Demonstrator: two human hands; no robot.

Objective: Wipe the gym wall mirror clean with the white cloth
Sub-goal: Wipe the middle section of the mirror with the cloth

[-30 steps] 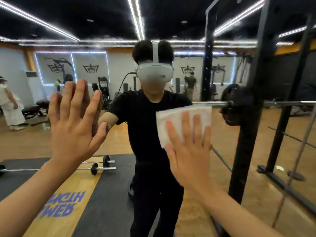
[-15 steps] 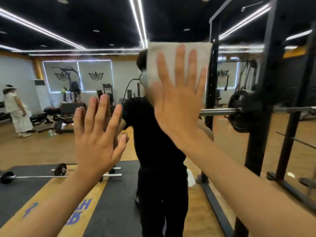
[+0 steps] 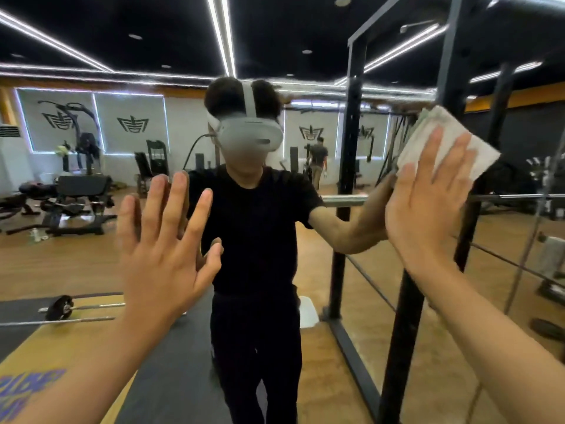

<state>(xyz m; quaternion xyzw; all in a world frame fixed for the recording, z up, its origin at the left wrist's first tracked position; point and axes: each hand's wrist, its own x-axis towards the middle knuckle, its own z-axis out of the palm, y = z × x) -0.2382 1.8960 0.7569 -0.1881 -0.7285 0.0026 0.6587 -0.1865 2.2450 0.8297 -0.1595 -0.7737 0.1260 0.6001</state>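
Our flat right grip (image 3: 428,209) presses the white cloth (image 3: 484,154) to the mirror (image 3: 91,255); left grip (image 3: 165,258) flat, empty. We judge glass below the grip still unwiped.

Cloth (image 3: 481,154): white woven fabric, rough, matt. Mirror (image 3: 91,255): smooth, glossy glass. Rack (image 3: 403,332): matt black metal; bar (image 3: 342,201): bright metal.

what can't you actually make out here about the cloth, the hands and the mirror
Head view:
- white cloth: lower part hidden under the right hand.
- mirror: edges cut off by the frame; any smears too faint to tell.
- left hand: palm faces away, contact with glass unclear.
- floor lettering: cut off at the left edge, blurred.
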